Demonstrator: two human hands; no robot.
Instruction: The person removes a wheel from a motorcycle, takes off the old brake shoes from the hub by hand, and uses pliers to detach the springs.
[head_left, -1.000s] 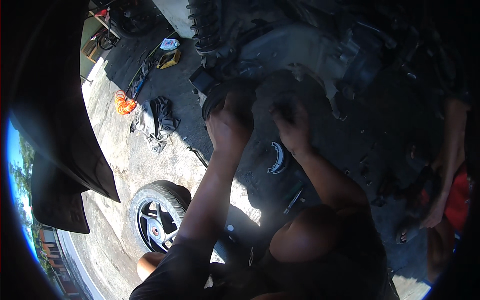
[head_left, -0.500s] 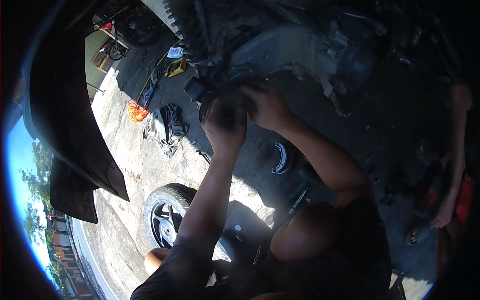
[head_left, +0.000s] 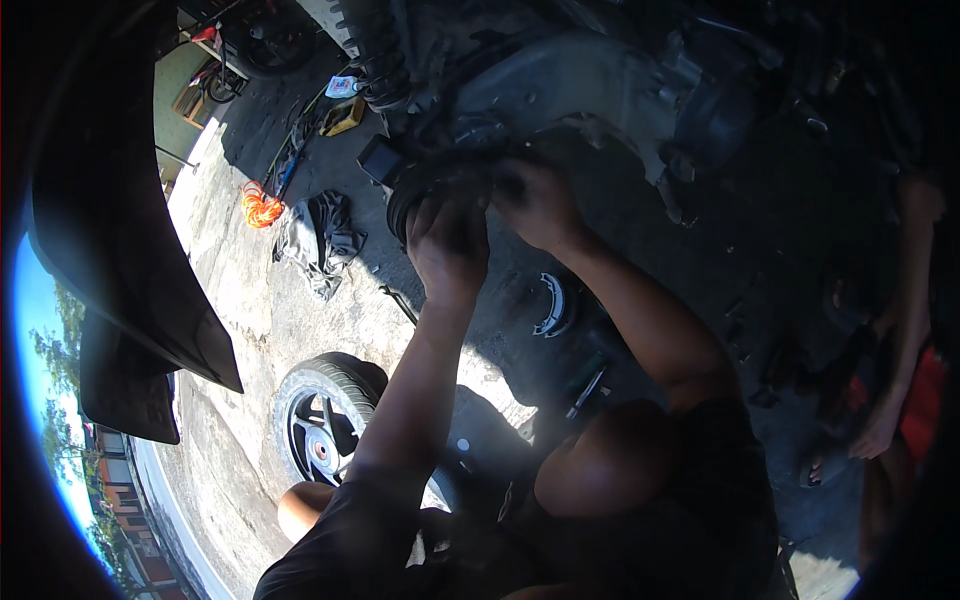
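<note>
My left hand (head_left: 447, 250) is closed, its fingers curled over the near side of a dark round part (head_left: 402, 205) below the shock absorber (head_left: 375, 50) of a motorbike. Close beside it, my right hand (head_left: 537, 205) is closed at the right side of that same dark area. Shadow hides its fingertips and whatever they grip. A black square-ended piece (head_left: 380, 160) sticks out left of the round part. The pale grey engine casing (head_left: 570, 90) lies behind my hands.
A curved brake shoe (head_left: 550, 305) and a screwdriver-like tool (head_left: 587, 392) lie on the ground. A wheel with tyre (head_left: 325, 415) rests by my left arm. Farther off are a dark cloth (head_left: 325, 240), an orange coiled hose (head_left: 261, 205) and a yellow container (head_left: 343, 117). Another person's arm (head_left: 905, 330) shows at right.
The whole view has shifted slightly, so most things sit a little farther left. Both hands stay at the round part, and the left hand shows less blur.
</note>
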